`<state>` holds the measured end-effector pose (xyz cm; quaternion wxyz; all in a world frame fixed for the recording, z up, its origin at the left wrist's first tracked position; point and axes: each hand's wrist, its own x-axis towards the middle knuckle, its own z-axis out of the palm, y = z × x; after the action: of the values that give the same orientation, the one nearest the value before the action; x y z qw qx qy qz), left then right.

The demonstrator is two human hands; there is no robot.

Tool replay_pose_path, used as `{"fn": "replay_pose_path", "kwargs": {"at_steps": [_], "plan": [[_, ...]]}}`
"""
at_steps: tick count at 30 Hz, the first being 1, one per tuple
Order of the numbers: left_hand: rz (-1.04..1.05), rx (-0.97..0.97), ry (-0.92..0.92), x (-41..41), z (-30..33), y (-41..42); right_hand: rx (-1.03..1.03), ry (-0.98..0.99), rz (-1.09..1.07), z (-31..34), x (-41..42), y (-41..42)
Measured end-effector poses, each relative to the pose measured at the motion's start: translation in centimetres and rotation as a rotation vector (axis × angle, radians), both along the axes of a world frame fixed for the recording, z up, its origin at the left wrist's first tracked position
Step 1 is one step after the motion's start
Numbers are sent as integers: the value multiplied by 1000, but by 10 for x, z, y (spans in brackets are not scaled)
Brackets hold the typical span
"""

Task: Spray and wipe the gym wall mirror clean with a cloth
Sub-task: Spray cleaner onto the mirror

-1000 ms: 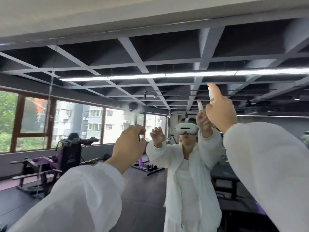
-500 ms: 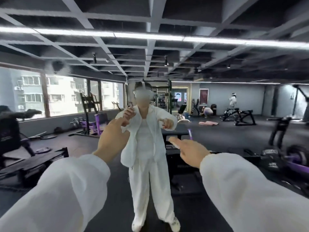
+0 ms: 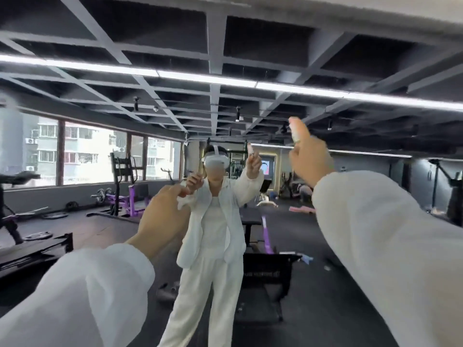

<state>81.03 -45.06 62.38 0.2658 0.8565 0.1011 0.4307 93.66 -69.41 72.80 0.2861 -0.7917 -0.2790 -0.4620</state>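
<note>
1. The spraying step is in hand: the right hand (image 3: 309, 156), right of centre, is gripping a small spray bottle (image 3: 295, 131), fingers clamped round it, aimed at the mirror (image 3: 325, 234) filling the frame.
2. The left hand (image 3: 164, 214), centre left, is curling its fingers on a barely visible cloth (image 3: 181, 204).
3. Next, probably wiping the wet glass.
4. Since half a second ago, the right hand is rising from mid-frame.

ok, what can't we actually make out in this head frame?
- Cloth: only a pale edge shows past the left hand; the hand hides the rest.
- Spray bottle: body hidden by the right hand; top motion-blurred.
- Spray on the mirror: too faint to tell.
</note>
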Motion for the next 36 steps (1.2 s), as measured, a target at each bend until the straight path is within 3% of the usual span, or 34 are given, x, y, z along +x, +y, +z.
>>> {"fn": "replay_pose_path", "kwargs": {"at_steps": [4, 8, 13, 20, 23, 28, 36], "plan": [[-19, 0, -40, 29, 15, -59, 166, -24, 45, 58, 18, -72], [-58, 43, -91, 56, 26, -106, 197, 10, 20, 42, 37, -119], [-161, 94, -82, 105, 17, -157, 124, 112, -49, -45, 76, -161], [-327, 94, -4, 182, -15, -228, -116, 678, -184, -219, 103, -231], [-375, 122, 47, 215, -25, -248, -90, 822, -327, -264, 116, -270], [-467, 152, 68, 258, -27, -283, 163, 768, -480, -250, 140, -330], [-602, 222, 23, 326, -27, -366, 347, 586, -566, -187, 166, -417]]}}
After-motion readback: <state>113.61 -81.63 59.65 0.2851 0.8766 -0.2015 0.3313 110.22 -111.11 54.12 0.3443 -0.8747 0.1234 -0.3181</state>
